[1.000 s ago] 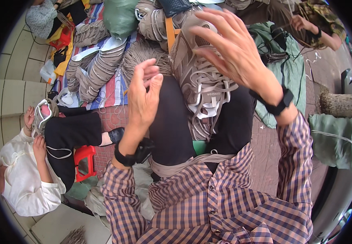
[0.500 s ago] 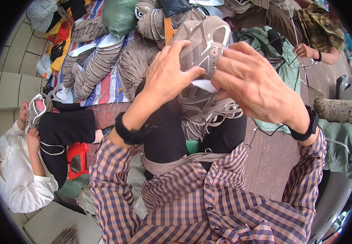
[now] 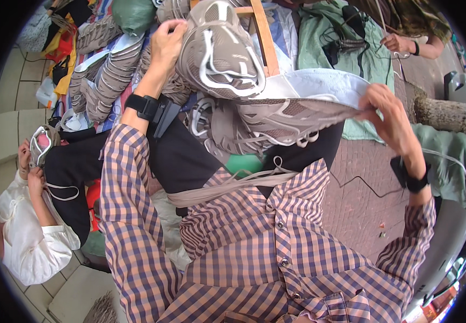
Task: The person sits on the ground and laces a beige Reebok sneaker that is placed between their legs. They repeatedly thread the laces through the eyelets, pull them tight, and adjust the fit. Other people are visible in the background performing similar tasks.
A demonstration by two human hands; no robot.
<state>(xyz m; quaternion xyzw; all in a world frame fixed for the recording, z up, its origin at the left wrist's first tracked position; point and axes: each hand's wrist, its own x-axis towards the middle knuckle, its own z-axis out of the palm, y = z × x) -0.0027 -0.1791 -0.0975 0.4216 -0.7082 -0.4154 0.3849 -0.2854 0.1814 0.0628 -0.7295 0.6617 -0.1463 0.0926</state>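
Over my lap lies a bundle of grey-brown shoe uppers (image 3: 292, 121) with white trim, one opened out toward the right so its pale lining (image 3: 324, 85) shows. My right hand (image 3: 384, 114) pinches the right end of that upper. Another upper (image 3: 222, 56), with mesh panels and white edging, covers the far part of the bundle. At its left edge my left hand (image 3: 169, 46) is raised with the fingers closed; what they grip, if anything, is hidden. Laces (image 3: 311, 140) hang under the opened upper.
Stacked uppers (image 3: 106, 81) and a green sack (image 3: 133, 15) rest on a striped sheet at far left. A wooden frame (image 3: 264, 40) stands beyond my lap. At left a person in white (image 3: 34, 231) holds a shoe upper; another person's hand (image 3: 397, 43) shows at far right.
My hands have moved apart, the left one up and left, the right one outward to the right. The held upper is now spread open, showing more lining. The view has shifted slightly.
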